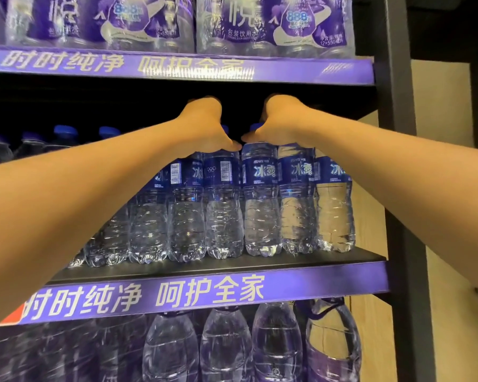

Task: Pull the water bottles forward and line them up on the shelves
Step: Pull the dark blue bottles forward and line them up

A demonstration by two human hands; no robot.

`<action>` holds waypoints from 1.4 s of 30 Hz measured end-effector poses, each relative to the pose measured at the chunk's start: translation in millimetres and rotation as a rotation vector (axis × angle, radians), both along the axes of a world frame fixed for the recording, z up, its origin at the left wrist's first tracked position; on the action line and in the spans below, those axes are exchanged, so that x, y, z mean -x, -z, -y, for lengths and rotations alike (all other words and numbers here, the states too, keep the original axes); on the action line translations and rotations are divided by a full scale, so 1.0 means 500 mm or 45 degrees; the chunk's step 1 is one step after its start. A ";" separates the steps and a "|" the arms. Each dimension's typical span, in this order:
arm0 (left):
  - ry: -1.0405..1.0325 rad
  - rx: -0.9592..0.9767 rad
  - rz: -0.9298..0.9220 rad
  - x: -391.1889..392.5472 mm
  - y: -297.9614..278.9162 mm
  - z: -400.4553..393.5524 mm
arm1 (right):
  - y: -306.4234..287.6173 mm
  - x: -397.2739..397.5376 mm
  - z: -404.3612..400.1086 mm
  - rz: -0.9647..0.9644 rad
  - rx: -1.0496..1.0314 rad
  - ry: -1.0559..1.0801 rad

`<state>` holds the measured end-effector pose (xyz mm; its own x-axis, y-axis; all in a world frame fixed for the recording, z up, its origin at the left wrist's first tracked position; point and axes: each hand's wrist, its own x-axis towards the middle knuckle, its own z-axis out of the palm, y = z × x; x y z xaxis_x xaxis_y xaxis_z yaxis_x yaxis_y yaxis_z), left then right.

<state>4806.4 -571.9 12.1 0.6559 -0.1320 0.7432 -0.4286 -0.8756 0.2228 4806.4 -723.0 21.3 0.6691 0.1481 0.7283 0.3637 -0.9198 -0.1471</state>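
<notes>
Water bottles observed standing upright in a row along the near edge of the middle shelf, toward its right end, blue labels facing out, sides touching. More bottles with blue caps noted farther back on the left, in shadow. Left hand found reaching over the bottle tops, thumb lying against the shoulder of one bottle; fingers hidden behind the row, so grip could not be told. Right hand found just beside it, likewise draped over the tops of the right-hand bottles, thumb forward; fingers out of sight, state not determinable. Thumbs nearly met above the row. Purple strip with white lettering fitted to the shelf front. Wrapped bottle packs stocked on the shelf above. Large bottles stocked below.
</notes>
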 end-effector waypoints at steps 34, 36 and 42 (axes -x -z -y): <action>-0.018 0.072 0.034 -0.011 -0.013 -0.130 | -0.043 -0.008 -0.101 -0.100 0.459 -0.040; 0.085 0.219 -0.066 -0.009 -0.019 -0.139 | -0.041 -0.013 -0.105 -0.086 0.345 -0.063; 0.280 0.303 -0.337 -0.001 -0.031 -0.173 | -0.009 -0.023 -0.144 0.138 0.325 0.091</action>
<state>4806.8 -485.6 27.4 0.8038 -0.1352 0.5793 -0.5003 -0.6806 0.5353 4817.7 -651.1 25.9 0.6045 0.2911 0.7415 0.2972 -0.9460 0.1291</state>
